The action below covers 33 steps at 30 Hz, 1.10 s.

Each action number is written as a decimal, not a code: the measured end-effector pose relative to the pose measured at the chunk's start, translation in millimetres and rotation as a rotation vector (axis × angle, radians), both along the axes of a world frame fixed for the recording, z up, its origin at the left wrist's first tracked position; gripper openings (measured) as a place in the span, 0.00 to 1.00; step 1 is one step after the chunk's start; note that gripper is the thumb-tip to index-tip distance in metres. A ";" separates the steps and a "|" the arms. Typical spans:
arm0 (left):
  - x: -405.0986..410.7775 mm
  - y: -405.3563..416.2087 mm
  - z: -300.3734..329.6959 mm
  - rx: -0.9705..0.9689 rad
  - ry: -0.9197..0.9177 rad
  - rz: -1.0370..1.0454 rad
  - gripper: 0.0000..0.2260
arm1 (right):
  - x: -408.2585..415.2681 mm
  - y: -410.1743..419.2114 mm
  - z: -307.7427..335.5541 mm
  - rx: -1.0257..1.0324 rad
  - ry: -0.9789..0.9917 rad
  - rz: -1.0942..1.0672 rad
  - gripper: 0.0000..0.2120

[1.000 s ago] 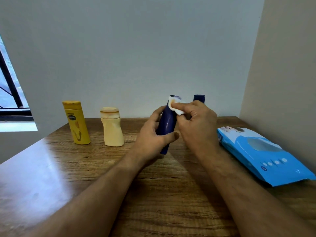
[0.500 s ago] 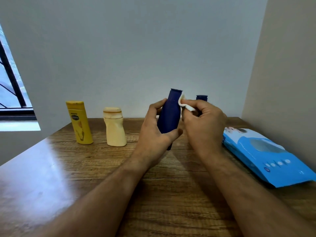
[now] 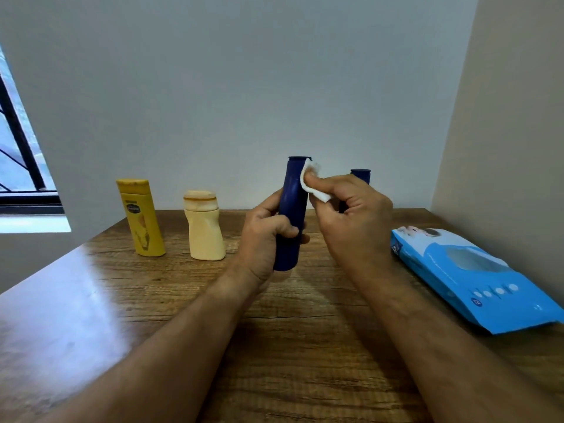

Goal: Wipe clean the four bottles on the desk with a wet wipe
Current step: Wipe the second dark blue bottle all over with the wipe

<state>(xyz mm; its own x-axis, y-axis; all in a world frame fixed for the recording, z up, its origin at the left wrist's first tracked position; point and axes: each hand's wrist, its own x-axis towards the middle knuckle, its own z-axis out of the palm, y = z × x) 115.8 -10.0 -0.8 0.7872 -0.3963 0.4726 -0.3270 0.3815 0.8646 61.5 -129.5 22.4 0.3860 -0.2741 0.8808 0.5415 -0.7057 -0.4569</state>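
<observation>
Plastic makes up all 4 bottles on the wooden desk [image 3: 305,346], whose grain runs crosswise and whose left side shines with window glare. A flat-sided yellow bottle [image 3: 141,217] and a squat, waisted cream bottle [image 3: 204,225] stand side by side at the back left. The slim, smooth dark blue bottle [image 3: 292,213] is raised off the desk, nearly upright, and a second blue bottle [image 3: 360,176] shows only its cap behind the right hand. A glossy blue pack of wipes [image 3: 476,279] lies flat at the right edge. Compared with 0.5 s ago, the held bottle stands a little straighter and the white wipe [image 3: 314,183] sits higher, against the bottle's upper right side near the cap. The left hand [image 3: 265,239] is curled round the bottle's lower half, gripping it. The right hand [image 3: 354,218] pinches the folded wipe between thumb and fingers and presses it to the bottle.
</observation>
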 end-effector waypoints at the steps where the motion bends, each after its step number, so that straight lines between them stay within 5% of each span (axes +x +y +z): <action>1: -0.7 0.3 -0.9 -0.035 0.046 -0.025 0.25 | 0.8 0.0 -0.5 0.030 0.024 0.006 0.12; 6: -10.1 -2.5 -0.9 -0.135 0.174 -0.096 0.19 | 3.4 -3.3 -4.1 0.058 0.124 0.039 0.11; 14: 0.1 -1.7 -2.1 -0.119 0.242 0.080 0.13 | 2.6 -6.7 -6.0 -0.159 0.258 0.129 0.11; 23: 8.8 -3.9 -2.1 -0.130 0.284 0.056 0.24 | 1.1 -13.8 2.2 0.005 0.330 0.017 0.11; 29: 21.4 4.1 0.8 -0.195 0.337 0.218 0.13 | 0.7 -10.2 -0.3 -0.118 0.509 0.138 0.14; 33: 19.6 0.9 -1.6 -0.141 0.301 0.203 0.09 | 5.2 -8.6 -3.2 0.033 0.429 0.149 0.10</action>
<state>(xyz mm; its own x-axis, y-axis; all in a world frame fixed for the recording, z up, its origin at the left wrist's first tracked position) 135.4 -9.1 -2.4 0.9546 -0.1657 0.2476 -0.1481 0.4571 0.8770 66.6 -138.1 19.2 0.7518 -0.2128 0.6241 0.3928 -0.6157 -0.6831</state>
